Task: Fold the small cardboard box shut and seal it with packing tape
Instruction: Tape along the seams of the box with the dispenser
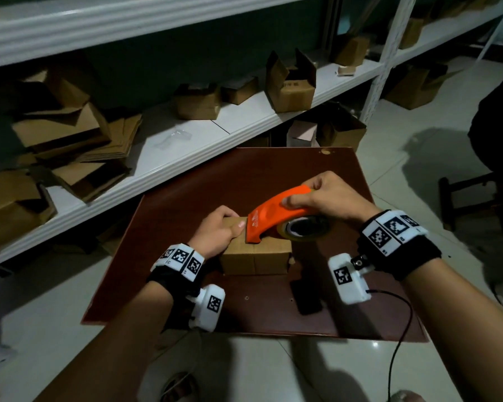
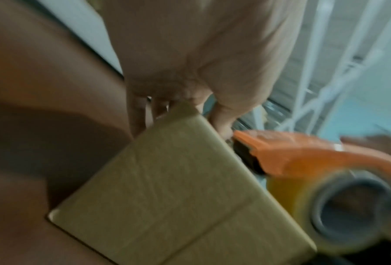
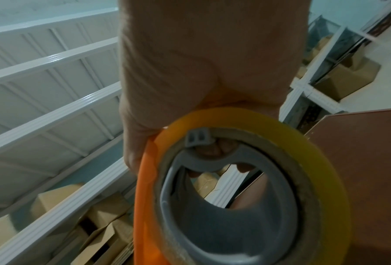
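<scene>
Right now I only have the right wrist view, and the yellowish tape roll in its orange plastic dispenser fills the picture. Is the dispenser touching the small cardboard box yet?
Observer: Yes. In the head view, the front edge of the orange plastic tape dispenser rests on top of the small brown cardboard box. The box stands on the dark reddish-brown board.
Operator: Is anything steadying the box?
Observer: The left hand grips the box's left end from above. Its thumb lies on the top, right beside the dispenser's front edge.
</scene>
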A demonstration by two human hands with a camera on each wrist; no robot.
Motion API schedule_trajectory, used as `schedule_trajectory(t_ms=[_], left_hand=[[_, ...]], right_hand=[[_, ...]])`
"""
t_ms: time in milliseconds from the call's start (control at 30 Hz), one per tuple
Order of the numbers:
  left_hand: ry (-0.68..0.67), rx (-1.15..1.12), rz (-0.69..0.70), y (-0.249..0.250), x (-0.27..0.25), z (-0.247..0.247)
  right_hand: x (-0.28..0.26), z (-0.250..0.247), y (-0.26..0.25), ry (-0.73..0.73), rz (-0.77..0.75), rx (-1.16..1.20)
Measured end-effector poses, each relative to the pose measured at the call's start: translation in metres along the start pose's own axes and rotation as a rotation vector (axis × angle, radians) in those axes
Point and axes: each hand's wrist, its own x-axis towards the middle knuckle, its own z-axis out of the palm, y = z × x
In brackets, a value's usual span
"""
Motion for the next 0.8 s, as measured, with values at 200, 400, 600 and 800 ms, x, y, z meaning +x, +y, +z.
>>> schedule_trajectory(t_ms=[200,400,600,800], left_hand=[[0.005,0.291,0.278,0.032,-0.022,0.007],[-0.047,0.468,0.245,0.035,-0.032,0.025],[0.027,0.483,0.265,0.034,-0.029,0.030],[0.042,0.460,0.340,0.033,-0.033,0.031]], right_hand=[[0.003,0.000,-0.001,0.025,0.022,-0.032],[0.003,0.001,-0.001,0.009,0.016,-0.047],[0.001,0.001,0.001,0.004,-0.003,-0.061],[0.004,-0.001,-0.001,0.026,0.026,-0.093]])
